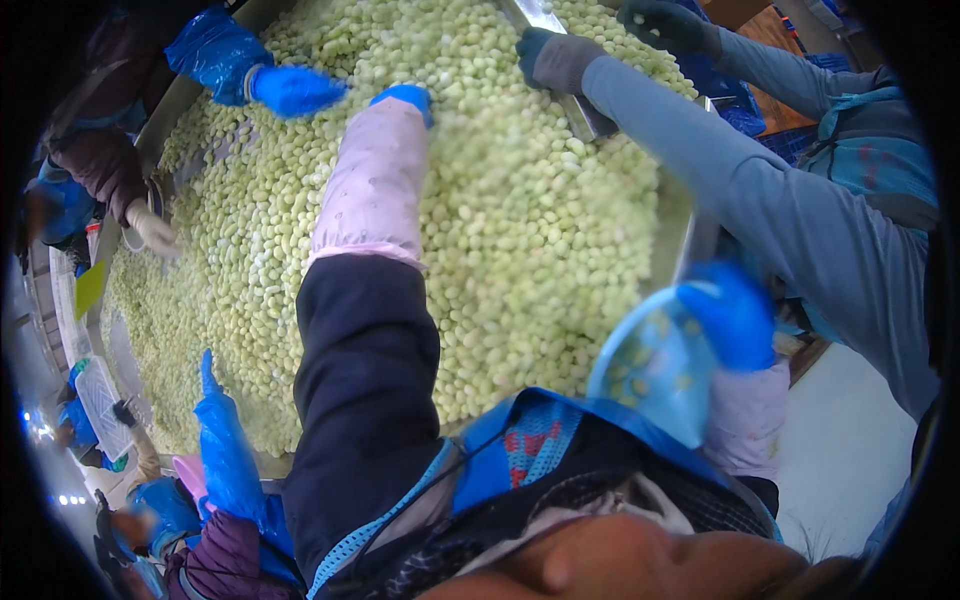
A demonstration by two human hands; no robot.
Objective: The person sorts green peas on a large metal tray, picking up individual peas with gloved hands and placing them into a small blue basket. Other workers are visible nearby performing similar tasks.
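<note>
A wide heap of pale green oval fruits, grape-like, fills a large metal-edged table before me. My left hand, in a blue glove below a pale pink sleeve cover, reaches to the upper middle of the heap; its fingers are hidden, so I cannot tell if it holds any. At the right near edge, my right hand, blue-gloved and blurred by motion, grips the rim of a light blue plastic basin. The basin is tilted, with some fruits inside.
A co-worker's grey-gloved hand holds a metal bar at upper right, the sleeved arm crossing above my right side. Other gloved hands work at the upper left, left and lower left. The metal table rim runs at right.
</note>
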